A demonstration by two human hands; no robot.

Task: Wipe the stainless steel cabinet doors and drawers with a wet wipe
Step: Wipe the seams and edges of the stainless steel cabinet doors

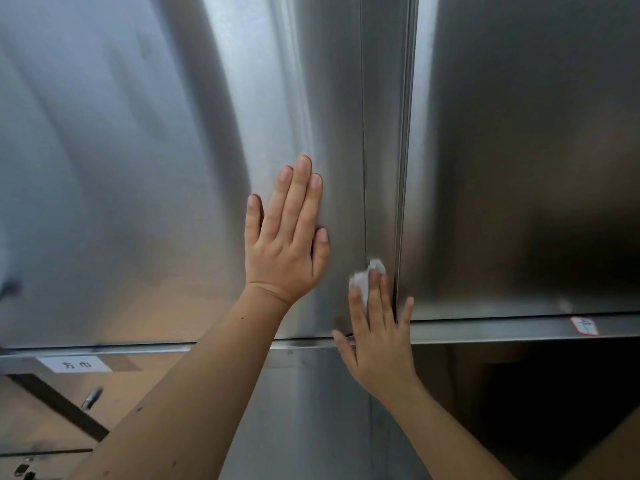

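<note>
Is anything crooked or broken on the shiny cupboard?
The red-edged sticker on the rail under the right door sits crooked against the rail's edges. No dents or spills show.

Left hand (287,244) lies on left door (138,168), left of wipe (361,281) under right hand (381,344).

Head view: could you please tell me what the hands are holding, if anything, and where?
The right hand pins a crumpled white wet wipe, by its lower part, under straight fingers against the stainless steel door; the left hand holds nothing.
</note>
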